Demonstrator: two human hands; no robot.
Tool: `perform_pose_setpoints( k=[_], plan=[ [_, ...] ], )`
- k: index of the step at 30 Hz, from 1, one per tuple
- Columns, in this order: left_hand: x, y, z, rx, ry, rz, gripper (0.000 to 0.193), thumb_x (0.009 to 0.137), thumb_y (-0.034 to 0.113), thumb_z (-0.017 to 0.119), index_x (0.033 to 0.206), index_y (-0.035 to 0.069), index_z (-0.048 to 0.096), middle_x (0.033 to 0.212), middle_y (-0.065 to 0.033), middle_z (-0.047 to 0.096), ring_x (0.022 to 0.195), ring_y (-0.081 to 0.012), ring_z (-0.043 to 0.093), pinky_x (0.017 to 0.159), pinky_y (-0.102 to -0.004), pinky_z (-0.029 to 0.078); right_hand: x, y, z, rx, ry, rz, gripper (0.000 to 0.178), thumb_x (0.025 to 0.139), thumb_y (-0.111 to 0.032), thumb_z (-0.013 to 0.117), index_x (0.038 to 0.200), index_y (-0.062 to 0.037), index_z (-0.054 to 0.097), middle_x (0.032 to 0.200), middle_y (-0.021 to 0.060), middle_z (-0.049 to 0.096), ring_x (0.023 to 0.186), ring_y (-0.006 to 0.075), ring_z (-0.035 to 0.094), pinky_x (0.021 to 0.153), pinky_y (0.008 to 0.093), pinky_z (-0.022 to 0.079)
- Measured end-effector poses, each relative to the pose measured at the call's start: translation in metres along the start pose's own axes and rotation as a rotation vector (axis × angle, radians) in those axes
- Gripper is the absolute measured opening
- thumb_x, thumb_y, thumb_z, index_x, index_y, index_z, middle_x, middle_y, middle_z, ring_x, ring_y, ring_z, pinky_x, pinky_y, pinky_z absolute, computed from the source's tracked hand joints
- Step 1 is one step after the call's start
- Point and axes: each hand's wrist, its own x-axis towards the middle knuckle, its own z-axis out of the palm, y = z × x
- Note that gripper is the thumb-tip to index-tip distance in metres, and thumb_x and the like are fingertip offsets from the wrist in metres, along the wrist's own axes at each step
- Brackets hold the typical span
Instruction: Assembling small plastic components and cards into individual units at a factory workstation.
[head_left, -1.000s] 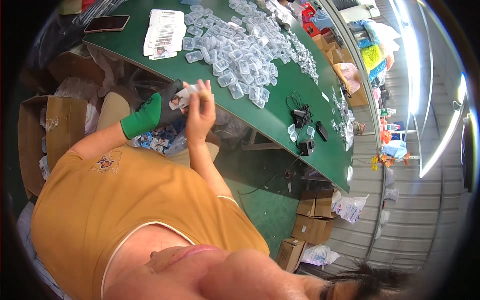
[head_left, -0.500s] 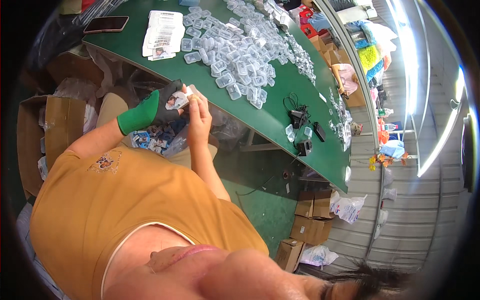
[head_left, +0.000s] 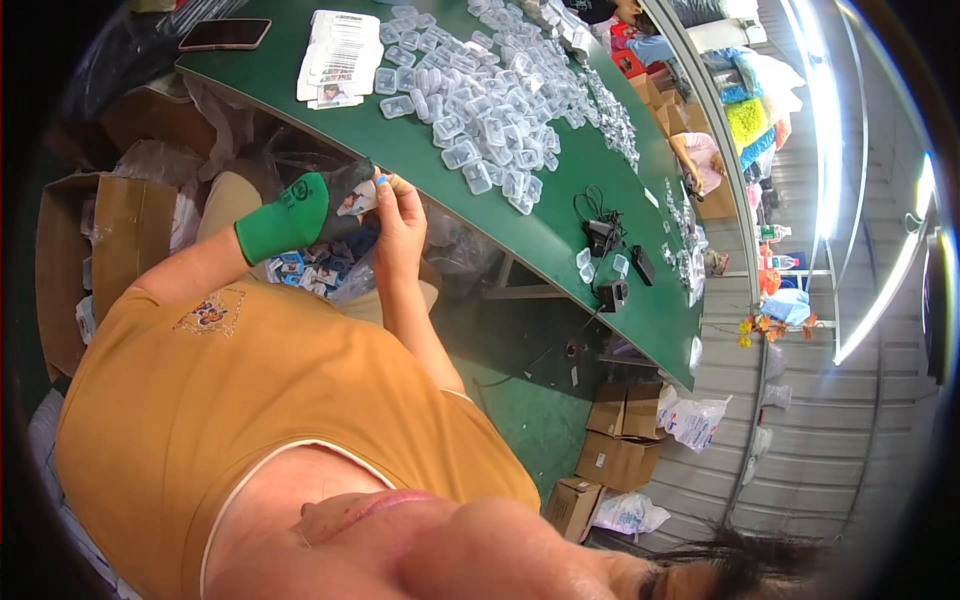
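My left hand (head_left: 312, 210), in a green and dark grey glove, is closed on a small printed card (head_left: 357, 203) just off the table's near edge. My bare right hand (head_left: 400, 225) pinches at the same spot, with a bit of blue showing at its fingertips; what exactly it grips is too small to tell. Below both hands lies a heap of small blue and white printed pieces (head_left: 318, 270), partly covered by my arms. On the green table (head_left: 545, 255) sit a stack of printed cards (head_left: 340, 62) and a large pile of small clear plastic boxes (head_left: 490, 125).
A phone (head_left: 225, 34) lies at the table's left end. Black cables and a small device (head_left: 612, 295) are toward the right, near loose clear boxes. Cardboard boxes stand at left (head_left: 130, 235) and on the floor at right (head_left: 618, 460). Another person (head_left: 700, 160) sits across the table.
My hands have shifted slightly and drawn closer together around the card. A blue bit now shows at the right fingertips. The view has moved a little.
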Motion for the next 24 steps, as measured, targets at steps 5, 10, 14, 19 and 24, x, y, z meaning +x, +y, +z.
perform_pose_setpoints(
  k=[5, 10, 14, 19, 24],
  plan=[
    [-0.008, -0.01, 0.01, -0.158, 0.083, -0.06, 0.067, 0.08, 0.013, 0.081, 0.138, 0.007, 0.049, 0.118, -0.0185, 0.068, 0.099, -0.0379, 0.072, 0.084, -0.0435, 0.058, -0.01, 0.005, 0.007, -0.73, 0.107, -0.497, 0.024, 0.108, -0.013, 0.057, 0.124, -0.0001, 0.068, 0.098, 0.0003, 0.062, 0.082, 0.0077, 0.054, 0.068, 0.0239, 0.048],
    [0.0, 0.005, 0.0, -0.105, 0.161, 0.018, 0.079, 0.082, 0.011, 0.079, 0.152, 0.009, 0.042, 0.129, -0.0203, 0.064, 0.106, -0.035, 0.071, 0.091, -0.041, 0.056, -0.011, -0.009, 0.008, -1.124, 0.109, -0.794, 0.028, 0.104, -0.009, 0.057, 0.128, 0.0016, 0.067, 0.107, 0.011, 0.068, 0.096, 0.0271, 0.063, 0.095, 0.0373, 0.046],
    [0.0, 0.008, -0.006, -0.138, 0.066, -0.026, 0.09, 0.083, 0.009, 0.077, 0.161, 0.01, 0.032, 0.126, -0.0204, 0.066, 0.103, -0.0361, 0.071, 0.09, -0.0408, 0.057, -0.016, -0.018, 0.011, -1.205, 0.04, -0.877, 0.028, 0.103, -0.008, 0.06, 0.127, 0.0022, 0.068, 0.114, 0.0134, 0.07, 0.105, 0.03, 0.065, 0.103, 0.038, 0.043],
    [0.005, 0.023, -0.022, -0.121, -0.082, -0.037, 0.095, 0.082, 0.007, 0.077, 0.164, 0.014, 0.029, 0.109, -0.017, 0.072, 0.089, -0.0336, 0.074, 0.08, -0.0387, 0.059, -0.011, -0.026, -0.006, -0.39, -0.077, -0.306, 0.024, 0.103, -0.007, 0.065, 0.123, 0.005, 0.066, 0.103, 0.0012, 0.063, 0.096, 0.0096, 0.057, 0.088, 0.0241, 0.046],
    [0.005, 0.02, -0.021, -0.068, -0.081, 0.066, 0.093, 0.082, 0.005, 0.077, 0.163, 0.015, 0.031, 0.107, -0.0163, 0.074, 0.085, -0.0328, 0.074, 0.078, -0.0366, 0.059, -0.012, -0.033, -0.001, -0.232, -0.104, -0.13, 0.019, 0.102, -0.007, 0.066, 0.119, 0.0019, 0.067, 0.105, -0.0006, 0.066, 0.097, 0.008, 0.06, 0.089, 0.0241, 0.048]
  ],
)
